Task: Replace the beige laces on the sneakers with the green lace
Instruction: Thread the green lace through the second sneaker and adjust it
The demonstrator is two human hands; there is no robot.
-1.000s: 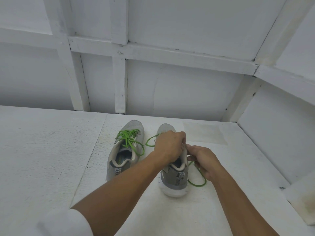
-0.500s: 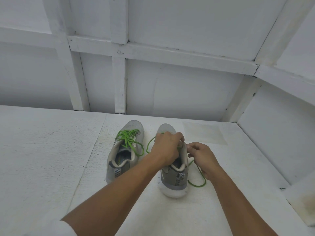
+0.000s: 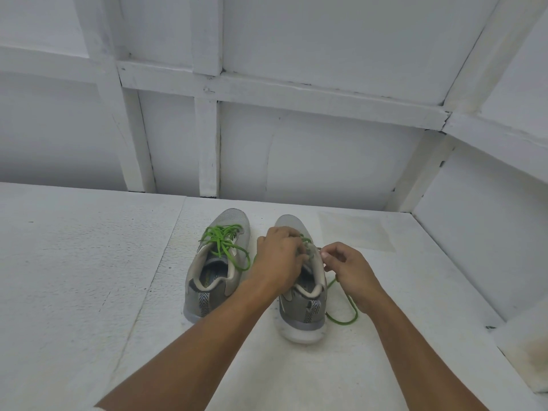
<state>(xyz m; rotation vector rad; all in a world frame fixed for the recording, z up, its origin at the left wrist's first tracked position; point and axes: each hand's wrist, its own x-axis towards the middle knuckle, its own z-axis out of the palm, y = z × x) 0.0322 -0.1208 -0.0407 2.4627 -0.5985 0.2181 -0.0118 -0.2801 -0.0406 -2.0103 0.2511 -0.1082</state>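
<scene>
Left hand (image 3: 278, 259) has slid toward 9 o'clock, clamped on the right sneaker (image 3: 302, 310); right hand (image 3: 347, 268) seemingly pinches the green lace (image 3: 341, 323) near top eyelets, lacing nearly done.

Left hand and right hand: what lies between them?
Head view: the tongue and collar of the right-hand sneaker, threaded with green lace, lie between left hand and right hand.

White everywhere here: a rough white worktop (image 3: 89, 262) with a seam (image 3: 166, 250) running back, a panelled wall (image 3: 326, 161) behind, painted battens (image 3: 208, 143) crossing it, soft even light.
</scene>
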